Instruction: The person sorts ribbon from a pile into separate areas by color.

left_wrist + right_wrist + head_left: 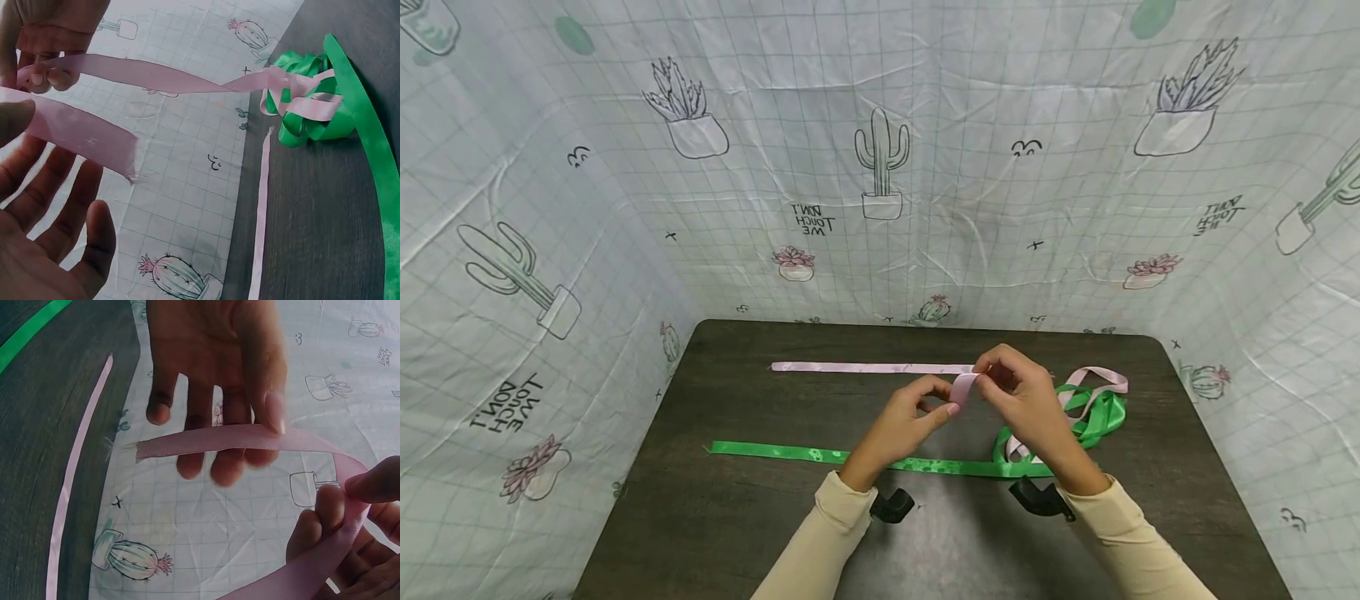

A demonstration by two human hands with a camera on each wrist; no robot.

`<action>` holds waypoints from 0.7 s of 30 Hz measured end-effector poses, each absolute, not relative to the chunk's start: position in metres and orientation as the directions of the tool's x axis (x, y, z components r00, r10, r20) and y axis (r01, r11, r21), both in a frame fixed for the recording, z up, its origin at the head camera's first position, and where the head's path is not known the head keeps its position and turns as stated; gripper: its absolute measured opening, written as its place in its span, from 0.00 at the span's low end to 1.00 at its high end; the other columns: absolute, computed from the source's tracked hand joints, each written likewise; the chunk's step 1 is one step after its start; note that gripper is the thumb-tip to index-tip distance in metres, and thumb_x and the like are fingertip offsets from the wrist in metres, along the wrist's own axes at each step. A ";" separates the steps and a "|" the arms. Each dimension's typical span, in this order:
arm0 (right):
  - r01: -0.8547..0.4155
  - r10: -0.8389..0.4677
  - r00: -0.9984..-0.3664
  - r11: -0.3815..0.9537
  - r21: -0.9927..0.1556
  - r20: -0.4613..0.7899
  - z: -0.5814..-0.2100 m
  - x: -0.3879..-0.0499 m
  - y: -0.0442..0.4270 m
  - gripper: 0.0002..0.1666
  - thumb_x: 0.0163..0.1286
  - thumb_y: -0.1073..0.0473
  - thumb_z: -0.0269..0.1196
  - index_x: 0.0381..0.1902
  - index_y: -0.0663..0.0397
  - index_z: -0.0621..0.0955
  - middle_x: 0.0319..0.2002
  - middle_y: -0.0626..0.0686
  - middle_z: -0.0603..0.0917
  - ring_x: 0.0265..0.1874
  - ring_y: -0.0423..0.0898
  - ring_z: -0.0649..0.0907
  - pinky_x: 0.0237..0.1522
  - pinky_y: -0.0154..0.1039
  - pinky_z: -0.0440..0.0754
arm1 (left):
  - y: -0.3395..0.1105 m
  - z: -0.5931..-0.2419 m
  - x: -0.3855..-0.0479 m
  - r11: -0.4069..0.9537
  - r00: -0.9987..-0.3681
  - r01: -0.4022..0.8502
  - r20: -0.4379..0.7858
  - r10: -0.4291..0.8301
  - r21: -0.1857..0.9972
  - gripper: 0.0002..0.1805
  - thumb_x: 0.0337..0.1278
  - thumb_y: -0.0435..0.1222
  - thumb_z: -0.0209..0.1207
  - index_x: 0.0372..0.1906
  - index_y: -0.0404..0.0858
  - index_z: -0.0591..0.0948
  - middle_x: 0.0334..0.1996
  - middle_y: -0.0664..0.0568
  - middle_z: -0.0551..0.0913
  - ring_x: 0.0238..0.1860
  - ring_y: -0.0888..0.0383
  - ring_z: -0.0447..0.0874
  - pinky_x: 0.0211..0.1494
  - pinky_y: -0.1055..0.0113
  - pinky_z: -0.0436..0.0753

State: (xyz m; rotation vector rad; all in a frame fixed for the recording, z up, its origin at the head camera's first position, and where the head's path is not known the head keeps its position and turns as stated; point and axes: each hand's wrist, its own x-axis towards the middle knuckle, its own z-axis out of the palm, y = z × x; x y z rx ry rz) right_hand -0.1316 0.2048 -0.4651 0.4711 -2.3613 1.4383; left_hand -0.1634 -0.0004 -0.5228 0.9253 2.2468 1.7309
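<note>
A pink ribbon [964, 388] is held up above the table between both hands. My left hand [904, 423] pinches it between thumb and fingers close to its cut end. That frayed end [150, 449] sticks out past the fingers in the right wrist view. My right hand [1026, 404] pinches the same ribbon a short way along, where it bends. From there the ribbon [144, 73] runs to a tangled pile of green ribbon [1105, 417] and pink ribbon. Behind the hands a separate pink strip [857, 367] lies straight on the table.
A long green ribbon [760, 449] stretches across the dark wooden table [700, 533] in front of the pile, under the forearms. A white cloth [955, 75] printed with cacti hangs behind the table and on both sides. Black wrist mounts [892, 506] sit at the cuffs.
</note>
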 end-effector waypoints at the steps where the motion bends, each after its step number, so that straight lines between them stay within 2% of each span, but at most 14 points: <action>1: -0.449 -0.105 -0.886 0.433 -0.782 0.451 -0.466 -0.132 0.204 0.06 0.74 0.72 0.63 0.40 0.58 0.83 0.33 0.52 0.82 0.26 0.39 0.81 0.28 0.32 0.80 | -0.001 -0.523 -0.164 0.135 -0.797 0.376 0.246 0.552 0.917 0.12 0.75 0.38 0.62 0.54 0.37 0.83 0.51 0.45 0.86 0.49 0.51 0.84 0.53 0.66 0.82; 5: -0.464 -0.092 -0.874 0.453 -0.761 0.478 -0.469 -0.133 0.206 0.03 0.71 0.73 0.64 0.40 0.63 0.83 0.34 0.54 0.83 0.27 0.37 0.81 0.30 0.28 0.80 | -0.008 -0.522 -0.166 0.126 -0.812 0.362 0.246 0.530 0.923 0.08 0.75 0.38 0.62 0.48 0.38 0.85 0.43 0.45 0.88 0.40 0.58 0.84 0.45 0.68 0.82; 8: -0.463 -0.075 -0.868 0.481 -0.745 0.491 -0.471 -0.133 0.210 0.05 0.69 0.75 0.65 0.38 0.62 0.83 0.36 0.54 0.83 0.30 0.36 0.80 0.33 0.24 0.79 | -0.018 -0.521 -0.168 0.132 -0.829 0.339 0.230 0.510 0.931 0.08 0.75 0.39 0.62 0.47 0.38 0.86 0.40 0.45 0.88 0.36 0.62 0.82 0.40 0.70 0.81; 14: -0.486 -0.084 -0.848 0.518 -0.704 0.524 -0.476 -0.132 0.218 0.11 0.66 0.77 0.65 0.36 0.56 0.83 0.37 0.51 0.84 0.33 0.34 0.81 0.37 0.22 0.78 | -0.038 -0.517 -0.172 0.149 -0.829 0.356 0.237 0.507 0.923 0.08 0.74 0.38 0.63 0.46 0.38 0.86 0.37 0.45 0.86 0.35 0.62 0.81 0.41 0.69 0.81; 17: -0.537 -0.111 -0.804 0.560 -0.631 0.585 -0.480 -0.133 0.224 0.14 0.64 0.80 0.63 0.34 0.57 0.82 0.36 0.49 0.83 0.32 0.34 0.79 0.35 0.23 0.75 | -0.049 -0.513 -0.173 0.157 -0.832 0.359 0.239 0.501 0.920 0.08 0.74 0.38 0.63 0.45 0.37 0.86 0.37 0.46 0.86 0.35 0.61 0.81 0.40 0.68 0.80; 21: -0.613 -0.156 -0.711 0.615 -0.495 0.686 -0.484 -0.137 0.233 0.15 0.59 0.84 0.61 0.33 0.59 0.80 0.34 0.49 0.82 0.31 0.38 0.77 0.35 0.26 0.72 | -0.065 -0.507 -0.174 0.171 -0.845 0.355 0.238 0.478 0.919 0.07 0.74 0.37 0.63 0.44 0.38 0.87 0.38 0.46 0.86 0.34 0.61 0.79 0.38 0.68 0.78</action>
